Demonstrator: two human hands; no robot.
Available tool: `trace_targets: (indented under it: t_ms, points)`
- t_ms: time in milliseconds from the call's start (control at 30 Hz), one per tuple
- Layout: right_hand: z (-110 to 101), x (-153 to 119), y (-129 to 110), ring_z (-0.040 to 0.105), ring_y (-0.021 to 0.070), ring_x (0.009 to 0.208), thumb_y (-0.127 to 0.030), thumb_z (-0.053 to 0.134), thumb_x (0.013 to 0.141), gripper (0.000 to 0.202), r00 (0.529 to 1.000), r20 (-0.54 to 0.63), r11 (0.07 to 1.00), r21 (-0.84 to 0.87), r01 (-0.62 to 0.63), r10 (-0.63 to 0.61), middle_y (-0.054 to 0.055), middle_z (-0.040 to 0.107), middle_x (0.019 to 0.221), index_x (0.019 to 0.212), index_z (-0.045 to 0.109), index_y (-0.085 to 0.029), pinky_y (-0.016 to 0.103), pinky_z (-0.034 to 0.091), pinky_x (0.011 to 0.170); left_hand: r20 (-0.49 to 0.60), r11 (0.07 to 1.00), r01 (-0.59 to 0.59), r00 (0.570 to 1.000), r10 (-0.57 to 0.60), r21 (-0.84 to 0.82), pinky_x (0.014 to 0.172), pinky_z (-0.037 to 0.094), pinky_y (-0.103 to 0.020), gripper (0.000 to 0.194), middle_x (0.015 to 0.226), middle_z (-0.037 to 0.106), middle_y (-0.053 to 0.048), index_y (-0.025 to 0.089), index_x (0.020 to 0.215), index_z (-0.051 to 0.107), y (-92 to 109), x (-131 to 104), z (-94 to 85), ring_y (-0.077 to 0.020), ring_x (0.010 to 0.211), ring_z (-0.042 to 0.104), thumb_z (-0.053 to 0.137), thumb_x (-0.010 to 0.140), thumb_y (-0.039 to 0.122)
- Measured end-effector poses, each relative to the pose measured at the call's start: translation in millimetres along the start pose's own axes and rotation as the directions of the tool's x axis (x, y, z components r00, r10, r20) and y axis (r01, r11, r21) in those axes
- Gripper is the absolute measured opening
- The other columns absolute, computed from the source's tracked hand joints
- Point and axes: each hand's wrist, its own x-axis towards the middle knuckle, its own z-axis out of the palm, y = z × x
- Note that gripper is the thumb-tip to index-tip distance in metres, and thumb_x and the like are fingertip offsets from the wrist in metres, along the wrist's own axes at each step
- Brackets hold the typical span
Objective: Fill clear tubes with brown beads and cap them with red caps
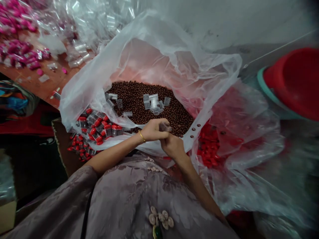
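Brown beads [139,96], a whole heap of them, sit in a big clear plastic bag [174,59] that's spread open right in the middle of the shot. A few empty clear little vials [153,101] lie on top of the heap, around 12 o'clock from the hands.

Both hands meet at the near edge of the bead pile. The left hand [153,130], with a thin gold bangle [142,136] on the wrist, is curled shut around a small clear vial [164,127], pinching it with the fingers. The right hand [174,146] is just below it at about 5 o'clock, touching the left, fingers bent up toward the vial. Can't tell whether it's pinching a bead or a cap, it's too small and blurry there.

At 9 o'clock from the hands there's a bunch of filled vials with red caps [99,127], some inside the bag's fold and some spilling out lower left. At 3 o'clock, a pile of loose red caps [209,149] shows through more plastic. Far right at 2 o'clock is a red bowl [296,79] stacked in a teal one.

Top left, the wooden counter [53,79] has pink-capped vials [17,49] and heaps of clear empties [99,20]. The person's shiny mauve patterned garment [124,199] fills the bottom.
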Motion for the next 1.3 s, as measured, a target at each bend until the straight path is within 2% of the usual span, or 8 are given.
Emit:
trace_targets:
  t_ms: [133, 267, 533, 633, 767, 1000, 1167, 1300]
  points:
    - [-5.1, 8.9, 28.3, 0.058, 0.0167, 0.068, -0.026, 0.033, 0.080, 0.042, 0.995, -0.023, 0.963, 0.254, -0.091, 0.100, 0.003, 0.065, 0.079, 0.117, 0.053, -0.018, 0.028, 0.044, 0.064, -0.166, 0.976, 0.057, 0.982, -0.093, -0.211, 0.050, 0.032, -0.017, 0.021, 0.057, 0.044, 0.007, 0.015, 0.065, 0.046, -27.1, 0.2, -19.1, -0.0034, 0.049, 0.038, 0.063, 0.060, 0.026]
    - [10.5, 17.1, 47.9, 0.048, 0.0129, 0.053, -0.027, 0.033, 0.077, 0.044, 0.967, -0.061, 0.851, 0.491, -0.186, 0.247, -0.002, 0.057, 0.064, 0.114, 0.055, -0.015, 0.026, 0.043, 0.055, -0.161, 0.943, 0.139, 0.967, -0.195, -0.303, 0.046, 0.031, -0.017, 0.027, 0.056, 0.043, 0.007, 0.016, 0.067, 0.044, -41.9, -1.8, -24.7, -0.0024, 0.045, 0.038, 0.066, 0.059, 0.029]
    - [26.3, 22.1, 65.0, 0.060, 0.0183, 0.080, -0.029, 0.036, 0.079, 0.040, 0.957, -0.120, 0.918, 0.335, -0.212, 0.265, 0.006, 0.066, 0.095, 0.110, 0.058, -0.018, 0.034, 0.047, 0.075, -0.017, 0.854, 0.305, 0.939, -0.343, -0.421, 0.047, 0.040, -0.018, 0.024, 0.062, 0.058, 0.005, 0.017, 0.083, 0.044, -59.2, -6.0, -21.6, -0.0059, 0.046, 0.047, 0.050, 0.061, 0.016]
    - [31.6, 16.4, 70.3, 0.062, 0.0199, 0.081, -0.024, 0.037, 0.079, 0.041, 0.947, -0.143, 0.944, 0.214, -0.253, 0.287, 0.009, 0.067, 0.095, 0.116, 0.054, -0.016, 0.035, 0.047, 0.077, -0.069, 0.822, 0.481, 0.850, -0.523, -0.305, 0.040, 0.035, -0.016, 0.016, 0.056, 0.056, 0.006, 0.017, 0.078, 0.046, -74.1, -6.5, -29.5, -0.0060, 0.042, 0.047, 0.053, 0.064, 0.015]
    - [37.4, 19.8, 63.1, 0.064, 0.0206, 0.080, -0.021, 0.035, 0.081, 0.043, 0.955, -0.088, 0.942, 0.215, -0.258, 0.282, 0.009, 0.069, 0.088, 0.121, 0.048, -0.011, 0.036, 0.048, 0.077, -0.184, 0.674, 0.652, 0.657, -0.731, -0.348, 0.039, 0.036, -0.016, 0.014, 0.054, 0.056, 0.004, 0.015, 0.070, 0.048, -97.0, 0.8, -52.0, -0.0055, 0.040, 0.048, 0.061, 0.070, 0.020]
    - [51.4, 104.3, 3.2, 0.060, 0.0163, 0.099, -0.017, 0.038, 0.083, 0.030, 1.000, 0.021, 0.928, 0.373, -0.014, 0.007, 0.010, 0.064, 0.108, 0.107, 0.056, -0.014, 0.030, 0.043, 0.089, -0.142, 0.513, 0.734, 0.508, -0.849, -0.445, 0.043, 0.045, -0.021, 0.018, 0.049, 0.057, -0.001, 0.013, 0.071, 0.050, -124.7, 24.3, -76.8, -0.0081, 0.037, 0.048, 0.054, 0.080, 0.028]
    - [75.5, 168.0, -19.3, 0.053, 0.0182, 0.110, -0.012, 0.037, 0.082, 0.037, 0.998, 0.063, 0.904, 0.428, -0.004, -0.025, 0.011, 0.058, 0.118, 0.117, 0.049, -0.009, 0.035, 0.035, 0.099, -0.187, 0.516, 0.722, 0.489, -0.852, -0.462, 0.046, 0.046, -0.022, 0.014, 0.049, 0.056, 0.002, 0.013, 0.078, 0.049, -136.9, 38.8, -84.2, -0.0075, 0.037, 0.049, 0.052, 0.082, 0.026]
    - [85.0, 194.2, -17.4, 0.053, 0.0150, 0.109, -0.010, 0.035, 0.079, 0.037, 0.995, 0.101, 0.853, 0.521, -0.039, -0.016, 0.007, 0.060, 0.116, 0.112, 0.052, -0.012, 0.032, 0.036, 0.098, -0.236, 0.577, 0.689, 0.531, -0.813, -0.438, 0.044, 0.043, -0.019, 0.015, 0.051, 0.055, 0.004, 0.012, 0.087, 0.049, -142.9, 54.0, -91.8, -0.0062, 0.034, 0.047, 0.054, 0.081, 0.025]
